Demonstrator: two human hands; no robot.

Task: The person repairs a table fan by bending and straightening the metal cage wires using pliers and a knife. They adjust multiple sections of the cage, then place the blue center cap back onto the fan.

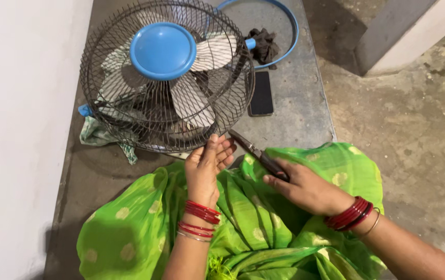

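The left hand [208, 166] rests with loosely curled fingers, holding nothing, against the lower rim of the black wire-cage table fan [166, 75] lying on the grey concrete slab [295, 103], while the right hand [305, 189] grips dark-handled metal pliers [256, 153] pointing toward the cage.

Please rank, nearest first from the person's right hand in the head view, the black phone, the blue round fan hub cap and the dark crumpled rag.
From the right hand, which grips dark pliers:
1. Black phone, lying flat just beyond the pliers' tip.
2. Blue round fan hub cap, up and to the left, at the grille's centre.
3. Dark crumpled rag, farthest, beside the blue ring.
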